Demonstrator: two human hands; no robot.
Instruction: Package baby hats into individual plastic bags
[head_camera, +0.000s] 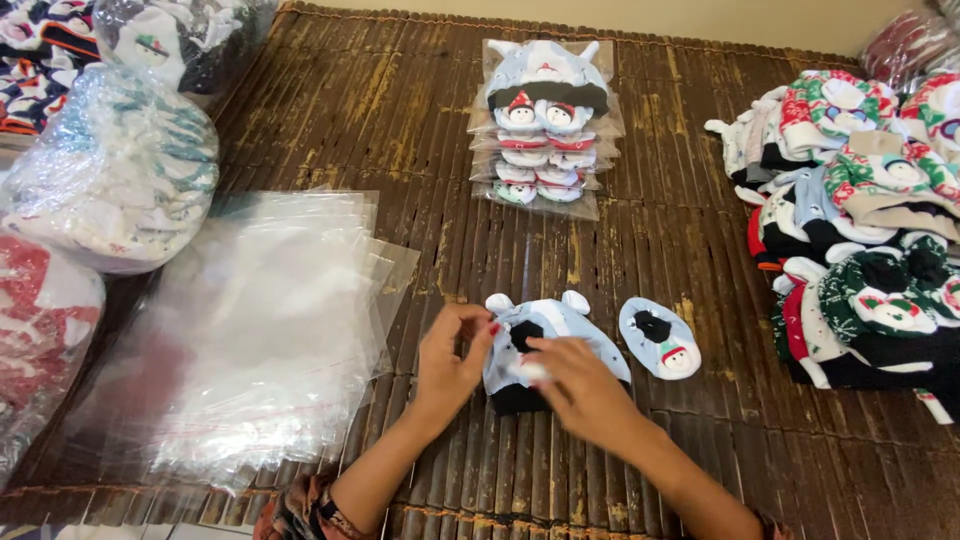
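Observation:
A light blue baby hat (560, 322) with two small white ears and a black band lies flat on the brown bamboo mat (400, 120). My left hand (452, 355) pinches the hat's left edge. My right hand (578, 385) rests on the hat's lower middle, pressing a small pale piece, blurred, against it. One matching light blue bootie (660, 340) with a black opening and a little red-capped figure lies just right of the hat, untouched.
A stack of clear plastic bags (260, 330) lies at my left. A pile of bagged hat sets (545, 130) sits at the back centre. Loose hats and booties (860, 230) are heaped at right. Large filled plastic sacks (110, 170) crowd the left edge.

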